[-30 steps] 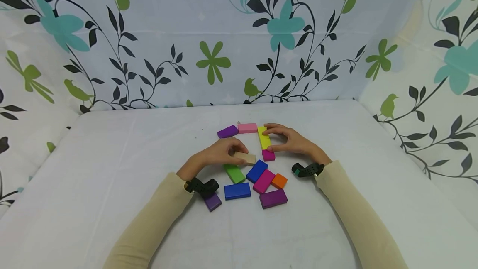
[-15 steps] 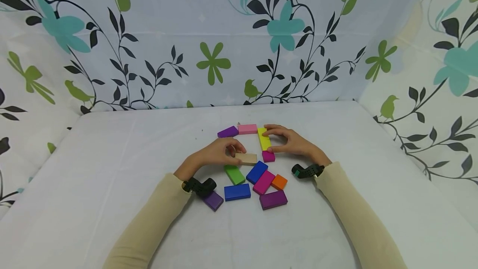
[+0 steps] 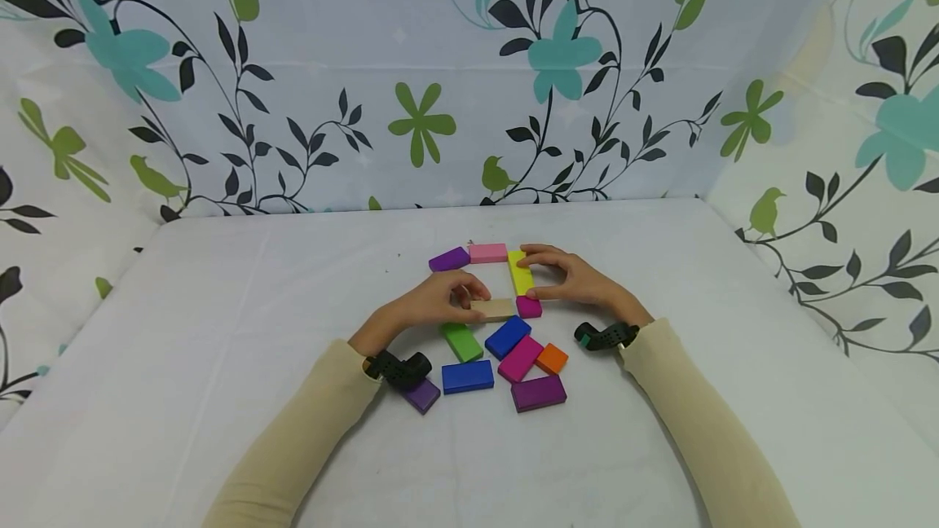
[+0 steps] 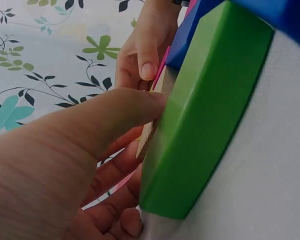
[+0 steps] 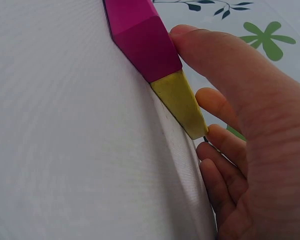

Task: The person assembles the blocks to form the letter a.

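Observation:
In the head view my left hand [image 3: 446,300] pinches a bare wooden block [image 3: 495,310] between thumb and fingers. The left wrist view shows the thumb on the wooden block [image 4: 166,82], just behind a green block [image 4: 210,110]. The right end of the wooden block is right by a small magenta block [image 3: 528,306]. My right hand [image 3: 575,275] holds a yellow block [image 3: 520,274], fingers at its far end and thumb where it meets the magenta block. A pink block [image 3: 487,253] and a purple block [image 3: 449,259] continue the row at the far side.
Nearer on the white-covered table [image 3: 220,398] lie blue blocks [image 3: 467,376], a pinkish-magenta block [image 3: 520,358], an orange block [image 3: 552,358] and a dark magenta block [image 3: 539,393]. A violet block [image 3: 421,395] lies partly under the left wrist camera [image 3: 399,369]. Patterned cloth [image 3: 330,63] hangs behind.
My left hand has slid the wooden block to the right, up to the small magenta block. The right hand stays at the yellow block.

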Available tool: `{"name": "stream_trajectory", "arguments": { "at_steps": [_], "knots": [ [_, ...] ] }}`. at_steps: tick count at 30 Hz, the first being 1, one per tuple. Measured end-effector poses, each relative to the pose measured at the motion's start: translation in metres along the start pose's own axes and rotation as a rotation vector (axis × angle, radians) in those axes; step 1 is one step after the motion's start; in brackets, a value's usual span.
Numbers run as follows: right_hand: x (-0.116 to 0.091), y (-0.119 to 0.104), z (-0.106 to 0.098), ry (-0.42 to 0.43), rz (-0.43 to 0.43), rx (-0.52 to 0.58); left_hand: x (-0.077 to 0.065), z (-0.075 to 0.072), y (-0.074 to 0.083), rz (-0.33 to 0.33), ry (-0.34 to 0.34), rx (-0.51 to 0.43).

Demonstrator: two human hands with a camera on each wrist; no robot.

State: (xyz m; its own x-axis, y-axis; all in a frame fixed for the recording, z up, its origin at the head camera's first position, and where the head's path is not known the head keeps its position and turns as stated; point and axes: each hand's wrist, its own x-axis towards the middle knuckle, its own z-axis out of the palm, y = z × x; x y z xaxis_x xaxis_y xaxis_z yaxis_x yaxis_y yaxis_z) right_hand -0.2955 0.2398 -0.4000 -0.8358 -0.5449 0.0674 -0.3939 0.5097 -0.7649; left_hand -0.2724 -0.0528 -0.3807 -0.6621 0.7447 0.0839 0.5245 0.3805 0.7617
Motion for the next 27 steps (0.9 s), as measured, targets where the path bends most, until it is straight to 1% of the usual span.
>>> {"name": "stream_trajectory", "arguments": {
  "at_steps": [7,14,17,24,27],
  "knots": [
    [0.000,0.000,0.000,-0.001,0.003,0.002,0.003,0.005,0.000,0.023,0.022,0.004],
    [0.002,-0.001,0.001,0.008,0.014,0.000,0.005,0.009,-0.002,0.007,0.039,0.015],
    [0.000,-0.006,0.002,0.006,0.026,-0.001,0.004,0.008,0.000,0.003,0.039,0.016],
    [-0.009,-0.038,-0.002,-0.013,0.035,0.005,0.004,0.007,0.002,0.010,0.027,0.024],
    [-0.009,-0.033,-0.001,-0.014,0.036,0.012,0.003,0.007,0.002,0.003,0.020,0.030]
  ]
}}
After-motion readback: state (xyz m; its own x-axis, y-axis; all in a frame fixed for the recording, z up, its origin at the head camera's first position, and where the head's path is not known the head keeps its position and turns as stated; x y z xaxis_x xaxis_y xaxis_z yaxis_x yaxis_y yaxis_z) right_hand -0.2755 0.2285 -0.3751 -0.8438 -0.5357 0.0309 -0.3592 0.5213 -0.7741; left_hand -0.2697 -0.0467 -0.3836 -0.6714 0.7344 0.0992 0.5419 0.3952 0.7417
